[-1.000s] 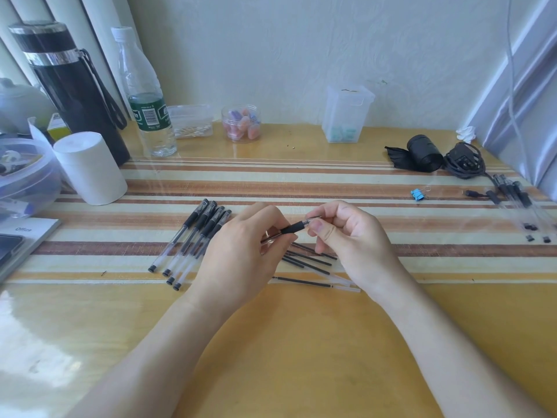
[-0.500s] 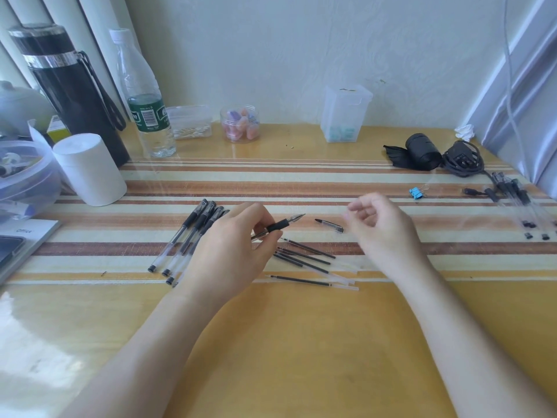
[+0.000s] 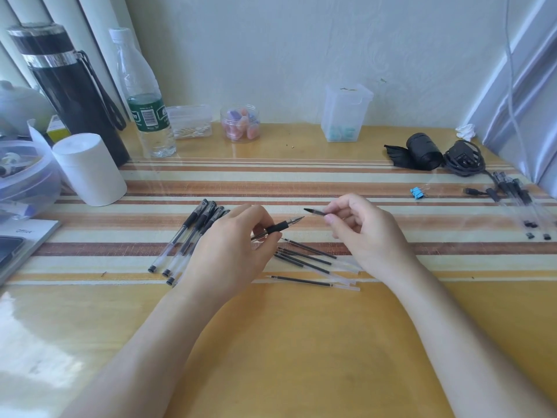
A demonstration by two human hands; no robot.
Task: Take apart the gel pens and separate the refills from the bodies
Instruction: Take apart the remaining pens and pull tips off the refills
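Across striped desk mat (image 3: 391, 188), from left: capped gel pens (image 3: 193, 233) in a row, then left hand (image 3: 229, 254), fingers clamped round an uncapped pen (image 3: 281, 227), tip aimed right, beside loose refills (image 3: 310, 248). Right hand (image 3: 367, 236) pinching black cap (image 3: 315, 211) by thumb and fingertips, just clear of the tip; emptied bodies (image 3: 512, 191) far right. Cap-off step, seemingly; next calls for dropping the cap, unscrewing the grip, drawing out the refill.

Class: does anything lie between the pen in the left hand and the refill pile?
Nothing visible: the pen in the left hand sits by the refills; the right hand, holding its cap, is aside.
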